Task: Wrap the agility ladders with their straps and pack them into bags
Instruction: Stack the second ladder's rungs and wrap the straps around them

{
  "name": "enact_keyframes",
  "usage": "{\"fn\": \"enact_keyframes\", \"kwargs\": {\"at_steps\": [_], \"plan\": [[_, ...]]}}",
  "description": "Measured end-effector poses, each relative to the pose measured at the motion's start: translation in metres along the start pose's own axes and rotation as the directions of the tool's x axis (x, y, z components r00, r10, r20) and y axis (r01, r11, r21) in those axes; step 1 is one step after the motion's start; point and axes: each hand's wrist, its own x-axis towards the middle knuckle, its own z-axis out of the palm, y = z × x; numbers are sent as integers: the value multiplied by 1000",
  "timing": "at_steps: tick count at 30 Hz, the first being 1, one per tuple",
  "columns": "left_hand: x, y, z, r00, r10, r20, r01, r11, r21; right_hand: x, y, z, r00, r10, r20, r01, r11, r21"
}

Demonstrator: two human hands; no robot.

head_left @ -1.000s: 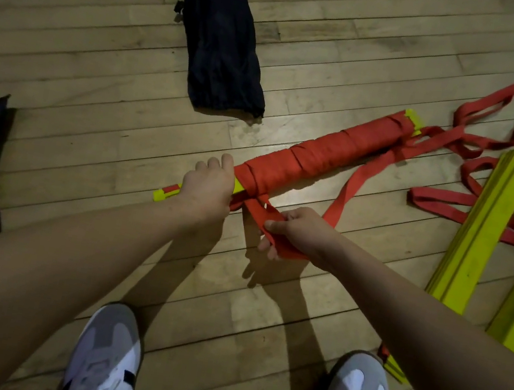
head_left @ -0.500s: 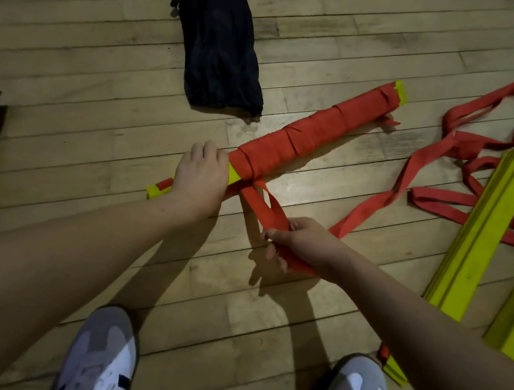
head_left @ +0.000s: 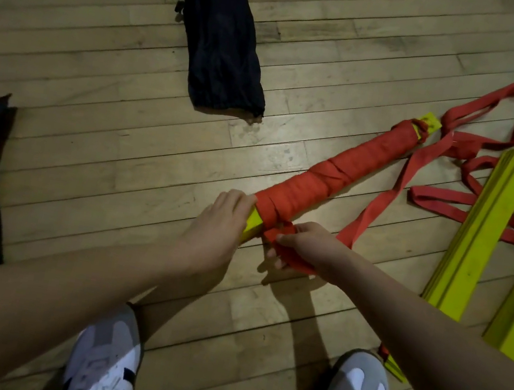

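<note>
No readable text, label, brand, number or sign anywhere.

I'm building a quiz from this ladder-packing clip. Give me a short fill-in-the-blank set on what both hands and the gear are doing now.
1. The left hand grips the ladder bundle at its bare ____ end.
2. The right hand pinches the ____ strap.
3. The dark bag lies on the ____ floor.
4. Beside the right arm lie ____ unwrapped yellow ladder stacks.

Missing words: yellow; red; wooden; two
</note>
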Motion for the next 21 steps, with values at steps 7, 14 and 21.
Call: {"fn": "enact_keyframes", "kwargs": {"at_steps": [7, 14, 21], "plan": [[11, -4, -9, 981, -134, 140, 116, 984, 134, -5, 3, 0, 1000, 4, -9, -4, 1000, 5], [23, 10, -11, 958, -262, 115, 246, 960, 137, -7, 3, -1, 999, -34, -38, 31, 998, -59], [37, 0, -25, 948, -300, 108, 284, 948, 144, -7, -15, -10, 992, -9, 125, 28, 988, -154]]}}
